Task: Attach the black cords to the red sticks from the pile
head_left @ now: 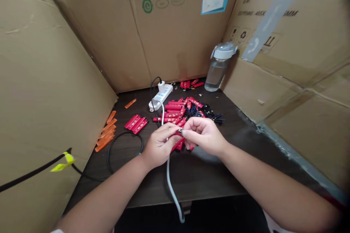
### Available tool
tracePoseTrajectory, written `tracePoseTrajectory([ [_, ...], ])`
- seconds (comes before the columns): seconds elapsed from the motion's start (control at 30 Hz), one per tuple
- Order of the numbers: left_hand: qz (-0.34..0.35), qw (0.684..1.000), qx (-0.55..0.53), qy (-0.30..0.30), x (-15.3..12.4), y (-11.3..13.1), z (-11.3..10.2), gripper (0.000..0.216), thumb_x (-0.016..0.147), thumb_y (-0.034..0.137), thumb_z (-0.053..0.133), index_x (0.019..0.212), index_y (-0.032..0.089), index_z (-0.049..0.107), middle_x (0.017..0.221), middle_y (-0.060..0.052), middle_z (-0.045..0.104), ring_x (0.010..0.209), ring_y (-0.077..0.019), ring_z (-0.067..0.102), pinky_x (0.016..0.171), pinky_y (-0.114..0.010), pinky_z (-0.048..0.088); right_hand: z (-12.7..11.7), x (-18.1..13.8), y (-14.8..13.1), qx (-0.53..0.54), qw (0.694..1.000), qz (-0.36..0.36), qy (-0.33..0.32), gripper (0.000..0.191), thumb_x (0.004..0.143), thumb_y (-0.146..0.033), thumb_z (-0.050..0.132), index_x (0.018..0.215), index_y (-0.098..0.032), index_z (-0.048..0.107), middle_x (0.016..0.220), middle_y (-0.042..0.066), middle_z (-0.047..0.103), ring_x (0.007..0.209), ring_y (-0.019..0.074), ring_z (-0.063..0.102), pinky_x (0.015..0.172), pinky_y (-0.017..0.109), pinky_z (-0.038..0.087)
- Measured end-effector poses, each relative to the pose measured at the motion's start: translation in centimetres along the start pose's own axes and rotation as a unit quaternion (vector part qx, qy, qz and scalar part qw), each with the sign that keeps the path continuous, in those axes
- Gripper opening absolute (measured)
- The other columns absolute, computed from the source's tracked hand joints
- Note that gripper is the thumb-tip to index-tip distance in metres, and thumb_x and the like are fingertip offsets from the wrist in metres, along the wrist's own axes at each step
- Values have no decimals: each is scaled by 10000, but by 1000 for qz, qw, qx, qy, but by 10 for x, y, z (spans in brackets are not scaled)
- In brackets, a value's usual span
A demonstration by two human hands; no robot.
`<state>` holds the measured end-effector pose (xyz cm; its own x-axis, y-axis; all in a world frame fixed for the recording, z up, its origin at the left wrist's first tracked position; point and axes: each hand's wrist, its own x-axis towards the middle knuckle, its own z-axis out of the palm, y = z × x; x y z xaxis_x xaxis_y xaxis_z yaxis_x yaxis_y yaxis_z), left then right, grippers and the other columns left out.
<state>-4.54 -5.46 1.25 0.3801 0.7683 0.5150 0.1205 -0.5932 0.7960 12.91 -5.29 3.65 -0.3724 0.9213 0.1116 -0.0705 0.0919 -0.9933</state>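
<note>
A slim red lighter (179, 134) with a dark, shiny metal end is held between my two hands above the table. My left hand (160, 143) is closed, its thumb and fingers pinching the lighter. From the other side my right hand (203, 136) closes with thumb and forefinger at the metal end; most of the lighter is hidden by the fingers. Just beyond the hands lies a heap of red lighters (173, 107) with gold print. Small black and blue parts (210, 112) with thin wires or pins are piled at its right.
A white power strip (165, 94) with a plug, a grey cable (169, 178) and a black cable (109, 149) crosses the table. Red lighters (136, 123) lie in a row at left, beside orange strips (106, 133). A water bottle (216, 72) stands by the cardboard walls (169, 36).
</note>
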Motion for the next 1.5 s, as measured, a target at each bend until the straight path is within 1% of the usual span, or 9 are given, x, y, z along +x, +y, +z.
tracePoseTrajectory([
  [0.17, -126, 984, -68, 107, 2, -3, 0, 180, 855, 314, 604, 941, 159, 635, 875, -59, 683, 797, -161, 647, 768, -295, 524, -56, 16, -7, -223, 960, -36, 164, 220, 811, -376, 590, 773, -159, 586, 568, 1, 614, 458, 109, 535, 464, 227, 417],
  [0.3, -167, 958, -167, 164, 6, -10, -6, 190, 864, 331, 587, 967, 182, 530, 830, -30, 675, 791, -151, 648, 777, -311, 525, -117, 26, -4, -577, 793, 122, 151, 98, 778, -204, 567, 799, -167, 656, 742, 45, 685, 646, 143, 593, 588, 240, 413],
  [0.33, -172, 952, -182, 176, 7, -12, -8, 201, 862, 326, 590, 985, 190, 507, 823, -22, 671, 790, -150, 647, 764, -308, 524, -126, 28, -2, -596, 777, 145, 142, 92, 758, -180, 582, 780, -162, 670, 751, 61, 693, 658, 154, 597, 594, 247, 406],
  [0.5, -193, 937, -208, 202, 8, -20, -11, 257, 835, 324, 608, 1009, 197, 469, 776, -7, 642, 720, -151, 626, 590, -247, 486, -134, 33, 15, -625, 752, 178, 114, 191, 761, -144, 561, 873, -187, 709, 883, 78, 720, 763, 179, 629, 651, 250, 409],
  [0.63, -192, 934, -218, 208, 8, -21, -11, 225, 837, 302, 607, 995, 194, 488, 754, 13, 607, 702, -125, 591, 660, -259, 492, -131, 39, 24, -639, 739, 179, 112, 219, 795, -193, 537, 923, -191, 715, 944, 98, 721, 838, 210, 643, 681, 268, 413],
  [0.93, -177, 935, -217, 216, 7, -21, -11, 200, 850, 315, 599, 982, 204, 498, 716, 30, 545, 629, -104, 520, 543, -204, 444, -126, 42, 28, -649, 731, 182, 105, 192, 790, -281, 564, 826, -173, 718, 844, 100, 715, 754, 191, 633, 615, 263, 377],
  [1.23, -180, 946, -186, 195, 7, -19, -9, 209, 840, 325, 612, 975, 189, 529, 723, 13, 579, 665, -112, 551, 614, -226, 468, -121, 42, 27, -621, 750, 167, 154, 114, 711, -193, 601, 734, -166, 709, 786, 92, 712, 799, 203, 655, 669, 247, 425],
  [1.37, -184, 946, -196, 183, 7, -16, -8, 230, 822, 336, 634, 971, 185, 544, 713, 14, 593, 666, -114, 574, 637, -238, 490, -119, 40, 18, -573, 788, 119, 191, 216, 793, -196, 524, 909, -157, 702, 861, 93, 725, 813, 187, 671, 729, 255, 492],
  [1.5, -210, 941, -210, 162, 7, -14, -6, 321, 808, 382, 644, 1038, 190, 529, 741, 6, 609, 647, -121, 587, 585, -250, 518, -105, 37, 11, -267, 929, 64, 249, 259, 785, -295, 613, 975, -125, 655, 721, 59, 701, 655, 162, 683, 685, 301, 569],
])
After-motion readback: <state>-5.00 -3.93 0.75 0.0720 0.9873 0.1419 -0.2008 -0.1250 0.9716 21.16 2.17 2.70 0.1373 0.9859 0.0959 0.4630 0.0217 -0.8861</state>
